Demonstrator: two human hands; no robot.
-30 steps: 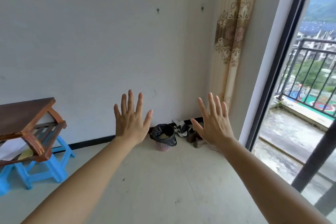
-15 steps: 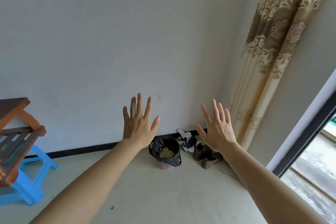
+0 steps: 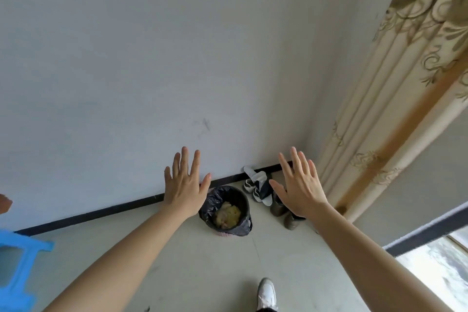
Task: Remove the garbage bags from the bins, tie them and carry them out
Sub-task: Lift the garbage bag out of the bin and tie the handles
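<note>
Since half a second earlier the view had closed in on the corner: the bin [image 3: 224, 233] with its black garbage bag [image 3: 211, 206] showed larger, and the wooden table had all but slid out at nine o'clock, above the blue stool [image 3: 17, 266]. Both hands hung in the air, fingers straight and spread, gripping nothing: the left hand [image 3: 186, 186] at ten o'clock of the bin, the right hand [image 3: 301, 186] at two o'clock. The bag lined the bin on the floor by the wall, yellowish waste inside. Shoes [image 3: 258, 185] lay at one o'clock of it.
</note>
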